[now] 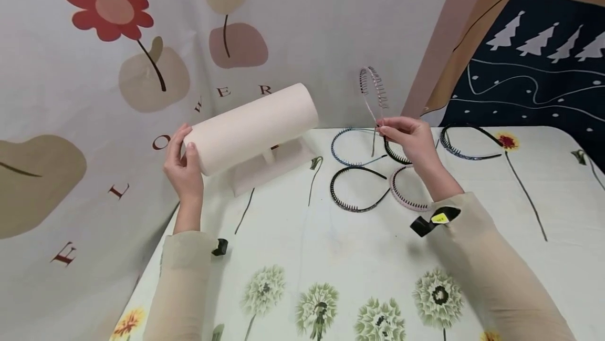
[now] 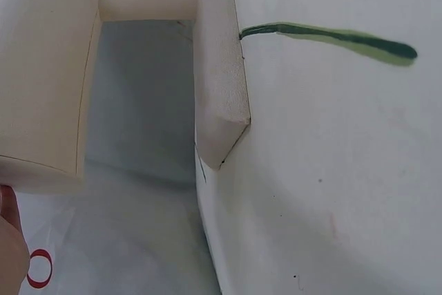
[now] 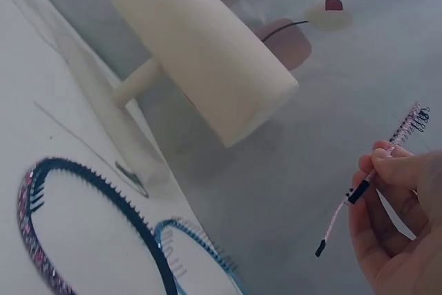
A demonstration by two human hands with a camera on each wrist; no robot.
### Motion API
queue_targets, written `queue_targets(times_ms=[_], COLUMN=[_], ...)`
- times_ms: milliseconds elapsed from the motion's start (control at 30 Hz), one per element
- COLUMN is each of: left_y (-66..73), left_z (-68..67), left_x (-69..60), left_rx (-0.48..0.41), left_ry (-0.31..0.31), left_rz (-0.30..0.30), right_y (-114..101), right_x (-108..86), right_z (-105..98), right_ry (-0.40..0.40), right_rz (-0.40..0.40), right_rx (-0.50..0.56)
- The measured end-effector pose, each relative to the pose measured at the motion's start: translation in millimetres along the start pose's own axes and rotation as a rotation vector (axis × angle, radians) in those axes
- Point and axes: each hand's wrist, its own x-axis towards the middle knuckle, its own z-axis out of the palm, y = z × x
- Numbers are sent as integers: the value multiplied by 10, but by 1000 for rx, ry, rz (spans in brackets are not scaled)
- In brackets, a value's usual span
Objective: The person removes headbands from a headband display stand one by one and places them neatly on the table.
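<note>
My left hand (image 1: 184,175) holds the left end of a white padded roll (image 1: 255,128), thumb in front and fingers round the end. This roll tops a headband stand with a short post and a flat base (image 1: 274,170), and it slants up to the right. In my right hand (image 1: 411,141), thumb and fingers pinch a thin pink toothed headband (image 3: 404,128) near its tips. Its arch points up, right of the roll and apart from it. In the left wrist view, only a bit of the left hand (image 2: 10,253) shows.
Several toothed headbands lie below and beside my right hand: a blue one (image 1: 333,149), a black one (image 1: 332,189), a pink one (image 1: 395,194) and a partly hidden black one. Farther right lies a dark-and-blue headband (image 1: 446,145). A flower-printed cloth hangs behind the table.
</note>
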Motion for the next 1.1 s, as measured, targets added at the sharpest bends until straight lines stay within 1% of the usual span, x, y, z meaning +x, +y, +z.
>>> queue_targets(times_ms=[167,267,400,500,600,700,800,900,1000,1100], left_y=[7,10,-14,-18,7,46,62,31,-9,-10], left_z=[13,20,17,14,9,-1,-15,-25,-21,-8], left_x=[44,63,76,71,56,40,29,22,18,1], left_rx=[-10,-12,-13,-17,-23,-23,-25,-23,-19,-19], left_ry=[2,1,-2,-3,4,14,19,6,-6,-7], left_rz=[19,26,28,25,16,7,1,12,16,26], right_y=[-15,-32,-34,-17,4,36,66,103,155,205], right_x=[-118,-207,-326,-401,-493,-597,-712,-825,-921,-1002], right_z=[-211,-355,-564,-732,-914,-1112,-1291,-1464,-1633,-1778], right_ry=[3,2,-8,-11,-13,-54,-98,-137,-182,-189], right_rz=[31,44,29,2,-28,-90,-132,-156,-195,-221], right_rx=[-167,-234,-314,-352,-416,-467,-524,-588,-622,-654])
